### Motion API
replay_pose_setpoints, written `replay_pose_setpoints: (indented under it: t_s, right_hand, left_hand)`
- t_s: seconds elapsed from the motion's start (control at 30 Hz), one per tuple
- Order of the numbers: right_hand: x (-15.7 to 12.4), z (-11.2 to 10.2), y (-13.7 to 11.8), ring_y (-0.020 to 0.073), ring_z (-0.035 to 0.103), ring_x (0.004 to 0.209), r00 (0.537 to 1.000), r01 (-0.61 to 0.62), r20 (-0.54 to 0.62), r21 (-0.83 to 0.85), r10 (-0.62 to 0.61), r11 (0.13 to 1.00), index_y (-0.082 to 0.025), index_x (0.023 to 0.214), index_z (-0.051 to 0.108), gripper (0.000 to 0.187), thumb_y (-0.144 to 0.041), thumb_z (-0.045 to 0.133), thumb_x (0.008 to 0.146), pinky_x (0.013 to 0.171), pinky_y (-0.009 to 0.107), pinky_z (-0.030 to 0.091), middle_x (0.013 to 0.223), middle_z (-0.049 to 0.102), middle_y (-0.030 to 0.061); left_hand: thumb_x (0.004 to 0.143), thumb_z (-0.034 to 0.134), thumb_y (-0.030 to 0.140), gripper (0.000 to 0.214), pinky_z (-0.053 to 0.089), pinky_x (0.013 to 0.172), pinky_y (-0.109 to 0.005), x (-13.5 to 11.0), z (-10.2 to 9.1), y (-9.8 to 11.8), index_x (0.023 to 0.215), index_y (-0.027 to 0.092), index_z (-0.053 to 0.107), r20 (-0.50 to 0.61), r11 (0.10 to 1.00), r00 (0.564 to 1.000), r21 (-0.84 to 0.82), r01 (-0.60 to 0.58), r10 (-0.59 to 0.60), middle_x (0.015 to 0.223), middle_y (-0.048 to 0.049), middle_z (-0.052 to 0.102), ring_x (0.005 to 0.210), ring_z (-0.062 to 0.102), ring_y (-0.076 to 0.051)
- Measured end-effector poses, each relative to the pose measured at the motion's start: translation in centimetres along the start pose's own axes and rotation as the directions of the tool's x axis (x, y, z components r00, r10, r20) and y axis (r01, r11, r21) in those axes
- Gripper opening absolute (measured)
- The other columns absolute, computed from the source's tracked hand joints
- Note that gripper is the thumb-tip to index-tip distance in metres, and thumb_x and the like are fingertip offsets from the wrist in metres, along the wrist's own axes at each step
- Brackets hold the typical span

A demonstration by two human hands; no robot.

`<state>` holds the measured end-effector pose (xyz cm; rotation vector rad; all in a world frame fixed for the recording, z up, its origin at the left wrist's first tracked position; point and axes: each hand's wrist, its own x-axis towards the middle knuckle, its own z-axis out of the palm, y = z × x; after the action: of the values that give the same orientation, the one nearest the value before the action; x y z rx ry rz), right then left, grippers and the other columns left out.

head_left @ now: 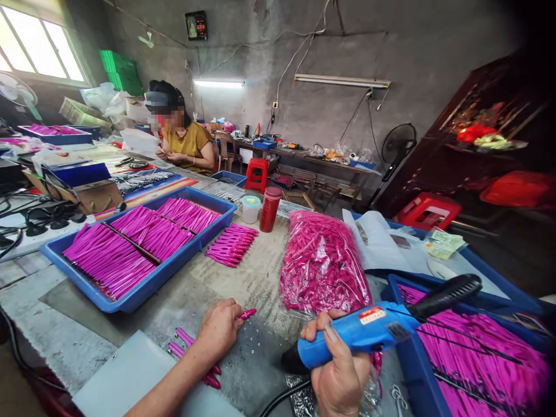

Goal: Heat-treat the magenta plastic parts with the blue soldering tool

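Observation:
My left hand (pixel 219 328) is closed around a pink pen piece (pixel 247 314) whose tip sticks out to the right, just above the table. A few more pink pens (pixel 185 341) lie under my left wrist. My right hand (pixel 339 370) grips a blue electric tool (pixel 373 330) with a black handle end; its dark nose points left and down towards the table. A clear plastic bag of pink parts (pixel 321 263) lies just behind the tool.
A blue tray (pixel 130 301) full of pink pens sits at left, a loose pile of pens (pixel 232 243) beside it. Another blue tray (pixel 473 347) of pens is at right. A red cup (pixel 270 208) and a small white tub (pixel 251 208) stand behind. Another person (pixel 185 139) sits at the far table.

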<state>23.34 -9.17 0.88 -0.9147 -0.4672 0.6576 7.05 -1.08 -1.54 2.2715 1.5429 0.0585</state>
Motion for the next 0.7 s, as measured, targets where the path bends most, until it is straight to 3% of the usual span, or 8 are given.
replay_pose_setpoints:
  t_s: [0.33, 0.5, 0.7]
  right_hand:
    - [1.2, 5.1, 2.5, 0.012, 0.054, 0.053, 0.958, 0.13, 0.263, -0.034, -0.116, 0.991, -0.019, 0.092, 0.05, 0.029, -0.029, 0.066, 0.07, 0.056, 0.028, 0.043, 0.067, 0.055, -0.0041]
    - [1.5, 6.8, 4.1, 0.0103, 0.054, 0.051, 0.943, 0.138, 0.312, -0.044, -0.117, 0.989, -0.018, 0.091, 0.052, 0.028, -0.028, 0.067, 0.07, 0.052, 0.025, 0.043, 0.068, 0.057, -0.0044]
    - [1.6, 7.3, 5.1, 0.01, 0.055, 0.051, 0.935, 0.144, 0.333, -0.054, -0.118, 0.988, -0.017, 0.091, 0.052, 0.027, -0.026, 0.067, 0.07, 0.051, 0.023, 0.044, 0.068, 0.058, -0.0034]
  left_hand:
    - [0.082, 0.05, 0.017, 0.014, 0.039, 0.077, -0.03, 0.1, 1.0, -0.4, 0.077, 0.019, 0.063, -0.023, 0.999, 0.999, -0.013, -0.035, 0.035, 0.09, -0.0048, 0.062, 0.09, 0.055, -0.022]
    - [0.083, 0.05, 0.018, 0.014, 0.041, 0.077, -0.035, 0.0, 1.2, -0.4, 0.08, 0.018, 0.063, -0.026, 0.999, 0.998, -0.01, -0.051, 0.051, 0.089, -0.0058, 0.062, 0.091, 0.055, -0.026]
    - [0.083, 0.047, 0.017, 0.018, 0.041, 0.077, -0.036, 0.1, 1.0, -0.3, 0.081, 0.019, 0.064, -0.017, 0.999, 0.999, -0.024, -0.046, 0.046, 0.089, -0.0064, 0.062, 0.092, 0.055, -0.027]
